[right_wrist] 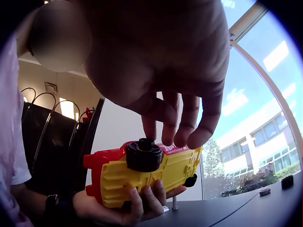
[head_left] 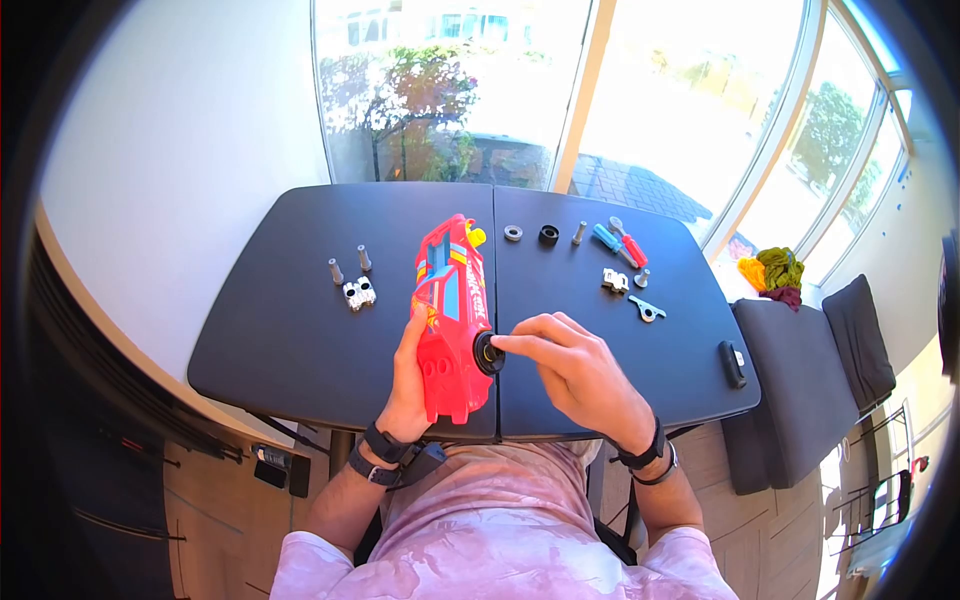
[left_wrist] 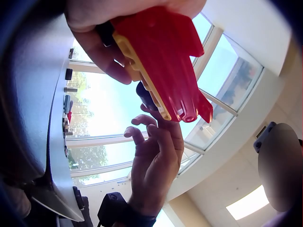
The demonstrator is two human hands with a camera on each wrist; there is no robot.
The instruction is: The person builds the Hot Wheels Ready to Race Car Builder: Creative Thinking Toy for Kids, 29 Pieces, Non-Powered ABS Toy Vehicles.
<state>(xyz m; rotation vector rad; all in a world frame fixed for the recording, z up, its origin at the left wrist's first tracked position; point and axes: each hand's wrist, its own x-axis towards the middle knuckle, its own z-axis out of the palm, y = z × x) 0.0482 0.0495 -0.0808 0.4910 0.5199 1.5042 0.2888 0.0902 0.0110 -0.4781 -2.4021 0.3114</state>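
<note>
A red toy car body [head_left: 450,375] is tilted above the near middle of the table, gripped from the left side by the left hand [head_left: 404,385]. In the right wrist view the left fingers [right_wrist: 149,198] curl around its yellow underside [right_wrist: 182,165]. A black wheel [right_wrist: 143,158] with a small raised hub sits on that side. The right hand [head_left: 580,375] touches the wheel's hub with a fingertip, its other fingers loosely bent and apart. The left wrist view shows the red body [left_wrist: 161,56] and the right hand [left_wrist: 156,161] beneath it, the wheel partly hidden.
Left on the black table [head_left: 280,350] stand two grey pins [head_left: 364,258] and a silver block [head_left: 360,293]. Right lie a grey ring [head_left: 513,233], a black wheel [head_left: 549,235], teal [head_left: 608,238] and red [head_left: 634,250] handled tools, a silver bracket [head_left: 648,309] and a black case [head_left: 731,366].
</note>
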